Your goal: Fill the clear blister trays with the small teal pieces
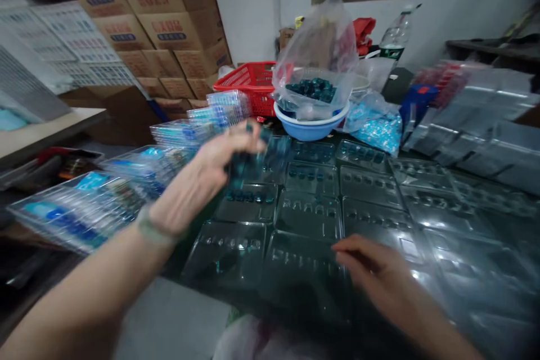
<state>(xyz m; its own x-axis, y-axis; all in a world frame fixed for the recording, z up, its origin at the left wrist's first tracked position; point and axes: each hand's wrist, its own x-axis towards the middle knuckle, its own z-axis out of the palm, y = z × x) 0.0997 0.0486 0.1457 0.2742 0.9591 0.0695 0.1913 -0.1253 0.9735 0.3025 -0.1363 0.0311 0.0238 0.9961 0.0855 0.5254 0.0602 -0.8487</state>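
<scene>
While the left hand (213, 163) is moving quickly above the clear plastic blister trays (304, 225), its fingers are bunching together around some small dark teal pieces (247, 166), but motion blur is hiding exactly how they are pinching them. The right hand (373, 270) is hovering near the lower trays, with its fingers lying close together, lightly curved and holding nothing; I cannot tell if they are touching the plastic. The step in hand seems to be placing pieces into the tray cavities: two upper trays are showing some pieces in rows, while the nearer trays are showing bare cavities, so these bare cavities appear to be what the work is calling for. More pieces are lying in a plastic bag (314, 39) inside a light blue basin (311, 130) behind the trays. Stacks of packed blister trays (76, 211) are lying at the left side, and a red plastic basket (248, 81) is standing behind them.
</scene>
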